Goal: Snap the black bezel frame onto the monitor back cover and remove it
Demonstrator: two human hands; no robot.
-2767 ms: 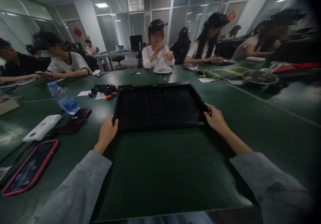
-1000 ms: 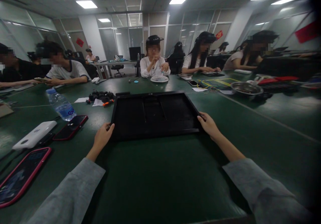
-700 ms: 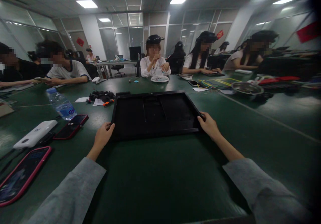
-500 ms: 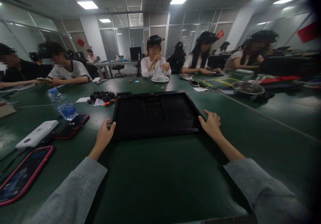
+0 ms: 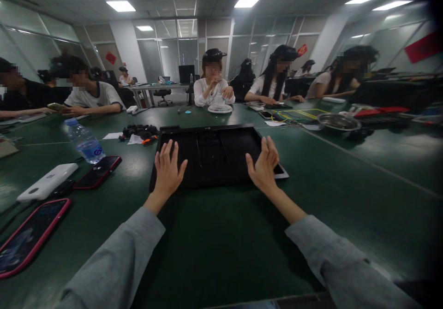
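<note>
A shallow black rectangular tray-like panel [image 5: 211, 161] with a raised rim lies on the green table in front of me; its exact kind is unclear. My left hand [image 5: 168, 168] is over its left part, fingers spread and palm down. Over the right part is my right hand [image 5: 263, 165], also open, with the thumb apart from the fingers. Neither hand grips anything; whether they touch the panel I cannot tell. A flat piece with a silver edge [image 5: 284, 174] sticks out at the panel's right front corner, mostly hidden.
On my left are a water bottle [image 5: 85, 142], a white power bank [image 5: 47, 181], a phone [image 5: 97, 173] and a larger red-cased phone [image 5: 32, 237]. A tangle of black cables [image 5: 138, 133] lies beyond. A metal bowl [image 5: 339, 122] stands far right. Several people sit around the table.
Both hands have let go of the panel's side edges and moved inward over it, fingers opening. The silver-edged piece now shows at the right front corner.
</note>
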